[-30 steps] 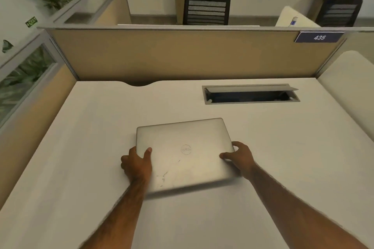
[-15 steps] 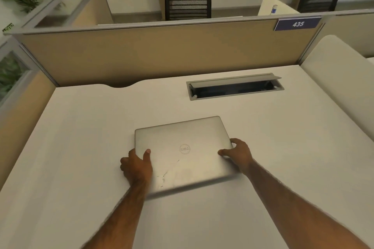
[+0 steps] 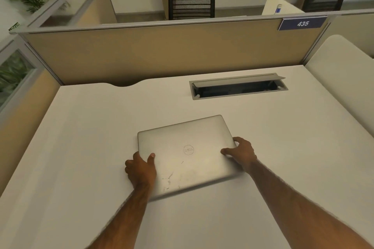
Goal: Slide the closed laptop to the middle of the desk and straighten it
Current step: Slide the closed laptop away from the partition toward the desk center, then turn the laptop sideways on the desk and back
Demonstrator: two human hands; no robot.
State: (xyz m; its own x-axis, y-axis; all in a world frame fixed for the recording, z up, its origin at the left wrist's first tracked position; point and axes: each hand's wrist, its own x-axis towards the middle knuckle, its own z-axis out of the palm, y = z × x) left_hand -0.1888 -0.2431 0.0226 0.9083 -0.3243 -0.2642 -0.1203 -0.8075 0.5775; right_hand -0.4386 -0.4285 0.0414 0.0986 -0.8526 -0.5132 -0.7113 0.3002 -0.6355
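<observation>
Head view: closed laptop (image 3: pixel 187 152) lies skewed between left hand (image 3: pixel 140 170) and right hand (image 3: pixel 241 152), both clamping its sides.

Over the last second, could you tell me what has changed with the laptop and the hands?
Very little has changed. The closed laptop appears to have turned slightly, its far right corner swinging away from the person, so it now sits skewed to the cable tray. Some of that may be the camera moving. The left hand and right hand keep the same hold on its side edges; nothing was let go.
</observation>
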